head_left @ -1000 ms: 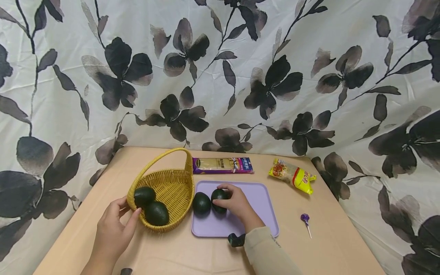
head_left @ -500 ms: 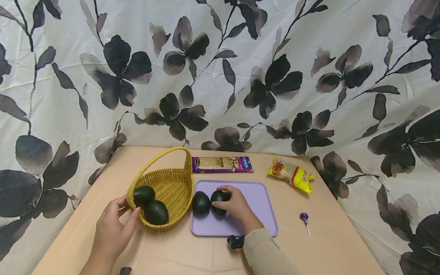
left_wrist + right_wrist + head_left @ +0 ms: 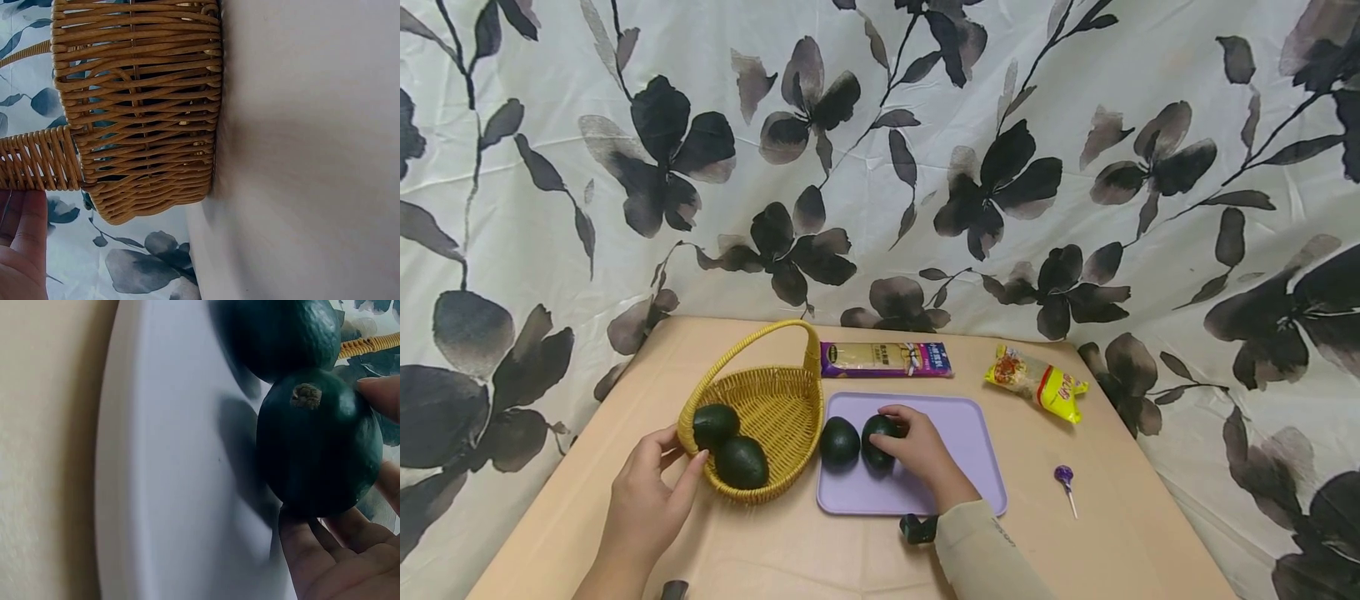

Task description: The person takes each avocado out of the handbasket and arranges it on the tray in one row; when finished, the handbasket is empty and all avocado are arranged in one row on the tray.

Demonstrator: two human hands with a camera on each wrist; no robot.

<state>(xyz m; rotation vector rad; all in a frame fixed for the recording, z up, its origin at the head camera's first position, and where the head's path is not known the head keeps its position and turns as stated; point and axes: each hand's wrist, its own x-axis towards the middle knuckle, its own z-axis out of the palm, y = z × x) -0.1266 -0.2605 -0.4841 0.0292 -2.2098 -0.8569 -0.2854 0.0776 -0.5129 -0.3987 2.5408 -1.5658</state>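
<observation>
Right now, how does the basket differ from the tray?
The basket is yellow and woven; the tray is light purple and plain.
The basket has deep sides and a tall handle; the tray is shallow.
Two avocados lie in the basket; on the tray one avocado lies free, while the right hand grips another avocado.
Both stand on the table.

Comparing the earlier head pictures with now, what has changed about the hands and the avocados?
Almost nothing: the right hand and its held avocado show at most a tiny shift. Nothing was newly grasped or released. The left hand still holds the basket; two avocados stay inside, another avocado on the tray.
</observation>
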